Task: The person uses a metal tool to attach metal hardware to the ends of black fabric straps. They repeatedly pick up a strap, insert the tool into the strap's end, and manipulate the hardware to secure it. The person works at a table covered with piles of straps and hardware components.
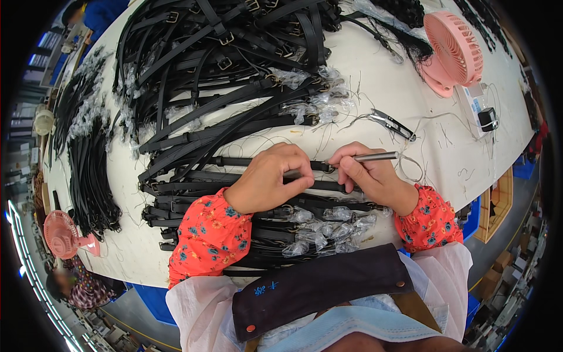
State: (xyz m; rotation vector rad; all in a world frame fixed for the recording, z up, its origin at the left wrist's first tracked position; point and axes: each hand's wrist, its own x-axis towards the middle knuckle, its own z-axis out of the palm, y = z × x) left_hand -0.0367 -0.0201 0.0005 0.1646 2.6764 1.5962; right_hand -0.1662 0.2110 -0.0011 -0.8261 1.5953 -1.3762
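Note:
Both my hands are over a row of black belts on the white table. My left hand (pixel 271 179) is closed, thumb and fingers pinched around a thin black belt (pixel 234 161); part of the belt is hidden behind it. At that belt's right end, my right hand (pixel 375 179) grips a slim silver pen-like tool (pixel 375 156), its shaft pointing right. Its fingertips are close to the belt end, and the tool's working tip is hidden by them. Below my wrists lie more belts with buckles wrapped in clear plastic (pixel 328 232).
A large heap of black belts (pixel 264 41) fills the far side, with another bundle (pixel 91 176) to the left. Black-handled thread snips (pixel 393 124) lie beyond my right hand. A pink fan (pixel 454 53) stands far right, another pink fan (pixel 61 234) at left. Loose threads and a white cable (pixel 440 117) cross the table.

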